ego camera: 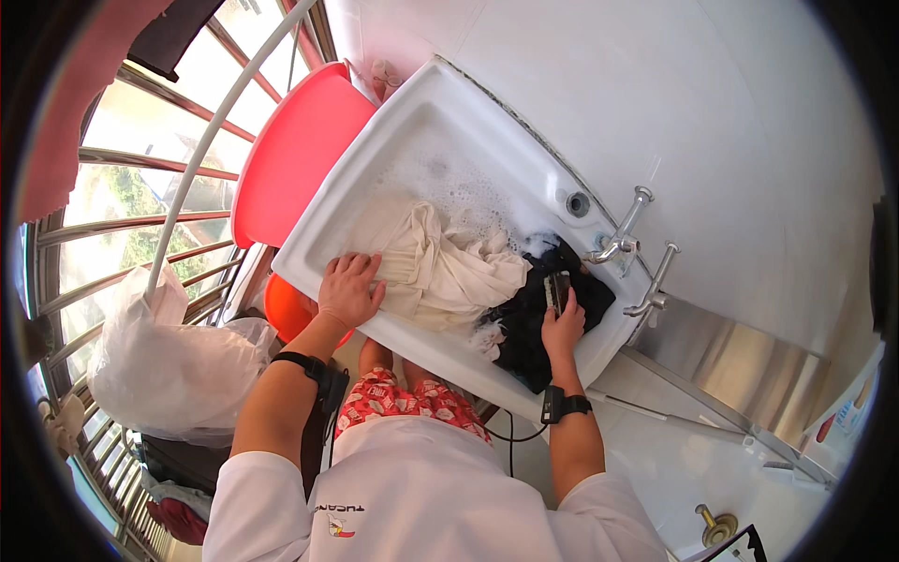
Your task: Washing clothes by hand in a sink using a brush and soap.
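Observation:
A wet cream-coloured cloth garment (pixel 449 274) lies bunched in a white ceramic sink (pixel 414 133) with foamy suds (pixel 456 179) beyond it. My left hand (pixel 349 289) rests on the cloth's near left end, by the sink's front rim, fingers spread. On the right, my right hand (pixel 564 324) grips a dark-backed scrubbing brush (pixel 560 289) with pale bristles. The brush is over a black cloth (pixel 523 341) that lies beside the cream garment, with some foam on it. My fingers cover the brush's near end.
Two metal taps (pixel 621 242) (pixel 653 298) project from the wall at the right. A large pink-red plastic basin (pixel 302 147) stands against the sink's left side, with an orange basin (pixel 291 309) lower down. A filled plastic bag (pixel 182 372) sits by the barred window (pixel 140 161).

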The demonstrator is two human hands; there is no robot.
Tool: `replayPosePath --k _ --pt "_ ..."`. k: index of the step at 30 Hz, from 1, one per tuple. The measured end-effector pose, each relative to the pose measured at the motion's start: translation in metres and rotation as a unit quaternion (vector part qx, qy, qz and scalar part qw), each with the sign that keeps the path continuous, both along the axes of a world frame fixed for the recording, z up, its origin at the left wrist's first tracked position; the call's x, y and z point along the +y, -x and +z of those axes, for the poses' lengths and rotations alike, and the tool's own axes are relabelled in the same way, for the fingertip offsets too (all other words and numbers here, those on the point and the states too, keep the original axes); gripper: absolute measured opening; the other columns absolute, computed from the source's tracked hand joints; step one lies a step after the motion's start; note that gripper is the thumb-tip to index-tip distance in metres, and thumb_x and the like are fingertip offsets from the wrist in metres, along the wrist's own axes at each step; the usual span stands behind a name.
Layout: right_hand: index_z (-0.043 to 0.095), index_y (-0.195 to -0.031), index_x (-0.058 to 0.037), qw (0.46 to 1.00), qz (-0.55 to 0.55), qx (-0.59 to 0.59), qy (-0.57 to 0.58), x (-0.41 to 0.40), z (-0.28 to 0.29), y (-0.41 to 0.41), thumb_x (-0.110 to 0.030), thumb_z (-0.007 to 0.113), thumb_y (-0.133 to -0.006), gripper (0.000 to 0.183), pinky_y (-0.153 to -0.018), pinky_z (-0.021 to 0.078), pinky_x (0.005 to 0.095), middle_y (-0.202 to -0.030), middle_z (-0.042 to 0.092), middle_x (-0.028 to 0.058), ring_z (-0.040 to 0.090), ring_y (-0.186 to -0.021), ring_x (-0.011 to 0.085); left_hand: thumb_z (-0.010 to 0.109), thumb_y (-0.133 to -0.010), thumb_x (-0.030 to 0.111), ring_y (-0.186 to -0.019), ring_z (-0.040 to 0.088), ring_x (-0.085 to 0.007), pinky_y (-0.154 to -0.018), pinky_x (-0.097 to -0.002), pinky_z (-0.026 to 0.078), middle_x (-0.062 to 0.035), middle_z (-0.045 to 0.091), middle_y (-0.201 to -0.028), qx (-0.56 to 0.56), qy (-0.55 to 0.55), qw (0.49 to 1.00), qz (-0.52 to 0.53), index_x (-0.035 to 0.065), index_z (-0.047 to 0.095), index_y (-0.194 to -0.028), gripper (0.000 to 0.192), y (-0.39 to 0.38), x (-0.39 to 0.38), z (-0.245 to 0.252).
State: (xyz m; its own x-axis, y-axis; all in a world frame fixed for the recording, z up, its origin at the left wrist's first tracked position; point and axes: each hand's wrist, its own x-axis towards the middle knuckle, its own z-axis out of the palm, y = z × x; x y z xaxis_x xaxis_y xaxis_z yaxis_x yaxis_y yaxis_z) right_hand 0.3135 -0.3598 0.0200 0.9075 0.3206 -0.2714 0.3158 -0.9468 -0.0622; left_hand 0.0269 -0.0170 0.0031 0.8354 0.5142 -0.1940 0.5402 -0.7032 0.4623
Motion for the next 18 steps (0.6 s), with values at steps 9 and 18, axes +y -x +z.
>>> replayPosePath --k 9,18 --pt "0.028 -0.161 -0.0064 0.925 0.284 0.073 -0.244 0.205 -0.014 0.008 -0.013 0.066 -0.088 0.082 -0.097 0.0470 0.0527 -0.120 0.055 0.0283 0.056 -0.110 0.0458 0.062 -0.090 0.029 -0.126 0.056 -0.0281 -0.107 -0.0445 0.043 -0.0087 0.064 -0.126 -0.047 -0.028 0.997 0.053 0.0086 0.072 -0.115 0.033 0.000 -0.005 -0.005" --pt "0.029 -0.159 -0.0065 0.962 0.272 0.030 -0.007 0.256 -0.089 -0.003 -0.028 0.065 -0.091 0.080 -0.093 0.0502 0.0551 -0.127 0.054 0.0283 0.061 -0.110 0.0449 0.062 -0.089 0.025 -0.130 0.056 -0.0280 -0.108 -0.0468 0.044 -0.0099 0.062 -0.138 -0.073 -0.020 0.994 0.078 0.0092 0.071 -0.117 0.033 0.000 -0.005 -0.006"
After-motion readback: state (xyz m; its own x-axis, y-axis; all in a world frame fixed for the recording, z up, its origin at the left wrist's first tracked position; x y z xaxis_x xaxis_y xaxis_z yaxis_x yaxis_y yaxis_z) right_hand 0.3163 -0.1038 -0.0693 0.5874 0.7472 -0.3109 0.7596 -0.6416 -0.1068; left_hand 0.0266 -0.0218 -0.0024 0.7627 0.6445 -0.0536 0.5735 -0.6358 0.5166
